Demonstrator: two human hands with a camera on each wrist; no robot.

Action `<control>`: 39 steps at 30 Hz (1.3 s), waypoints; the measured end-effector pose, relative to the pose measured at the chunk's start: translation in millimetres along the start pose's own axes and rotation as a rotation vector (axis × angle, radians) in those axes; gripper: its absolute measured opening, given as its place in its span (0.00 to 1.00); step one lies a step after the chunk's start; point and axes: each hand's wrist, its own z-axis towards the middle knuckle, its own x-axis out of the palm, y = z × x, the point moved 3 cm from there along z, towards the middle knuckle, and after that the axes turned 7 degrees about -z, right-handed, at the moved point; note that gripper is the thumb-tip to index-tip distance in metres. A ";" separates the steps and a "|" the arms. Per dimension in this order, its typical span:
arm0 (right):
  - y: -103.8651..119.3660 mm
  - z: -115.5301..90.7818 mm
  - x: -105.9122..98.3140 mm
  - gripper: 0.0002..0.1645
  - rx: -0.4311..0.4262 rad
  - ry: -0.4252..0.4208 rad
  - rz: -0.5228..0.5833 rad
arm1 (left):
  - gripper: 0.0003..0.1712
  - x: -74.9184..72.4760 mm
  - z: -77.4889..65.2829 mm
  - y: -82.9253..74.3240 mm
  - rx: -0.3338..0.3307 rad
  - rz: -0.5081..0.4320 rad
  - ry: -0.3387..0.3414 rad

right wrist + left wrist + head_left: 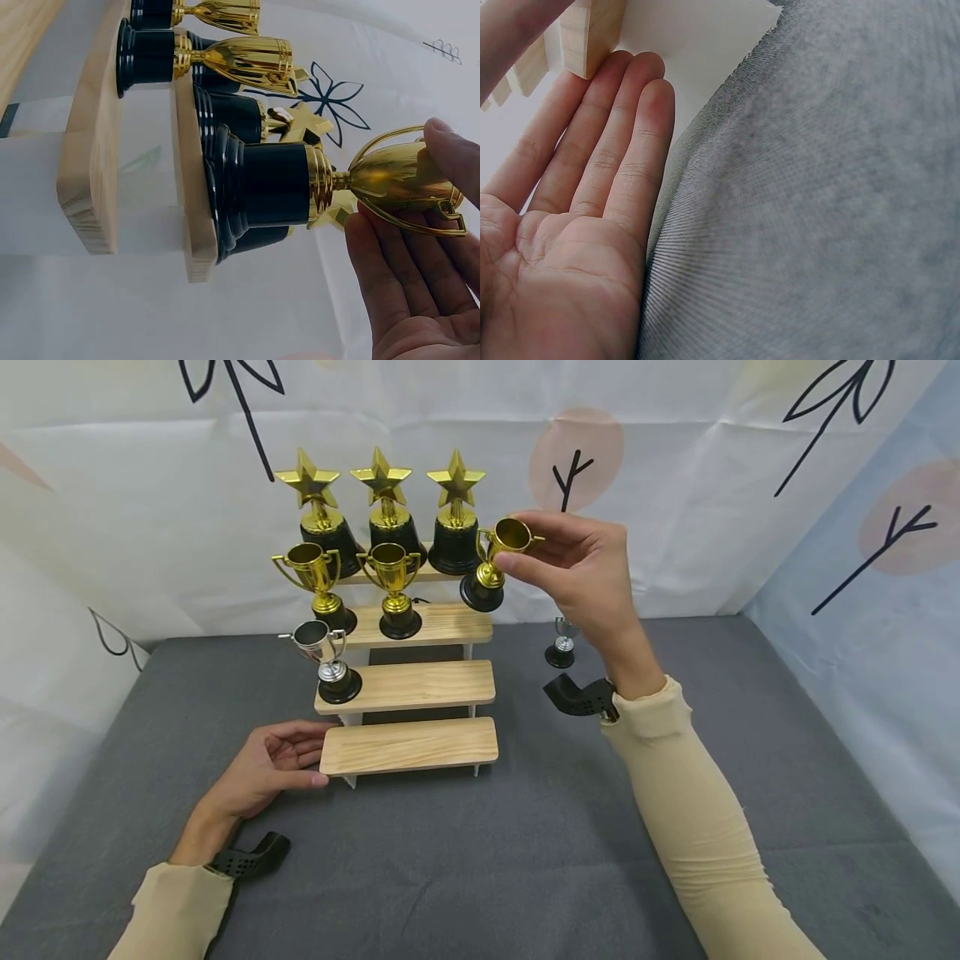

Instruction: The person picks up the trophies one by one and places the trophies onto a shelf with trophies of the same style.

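Observation:
My right hand (585, 568) pinches a gold trophy cup (401, 176) by its bowl, thumb on one side and fingers on the other. The cup's black base tilts beside the right end of a wooden tiered display stand (408, 747). At the stand's lower left end, my left hand (273, 764) rests with fingers extended. In the left wrist view, the fingertips (656, 101) lie against the stand's side and the palm faces up. Two gold cups (390, 568) stand on the second-highest step, and a silver cup (321, 647) is on the step below.
Three gold star trophies (457, 485) with black bases line the top step. Another small silver cup (561, 647) stands on the grey cloth (525, 860), partly hidden by my right wrist. A white printed backdrop (675, 468) rises behind.

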 end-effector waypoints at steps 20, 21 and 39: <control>-16.2 3.1 20.7 0.20 0.056 0.064 -0.036 | 0.36 0.6 -0.2 0.8 0.005 0.002 0.016; -17.2 2.9 21.3 0.20 0.059 0.066 -0.042 | 0.36 0.5 -0.2 1.0 0.005 0.001 0.015; -29.7 -1.8 26.3 0.21 0.085 0.097 -0.069 | 0.36 0.5 -0.6 0.8 0.003 -0.004 0.007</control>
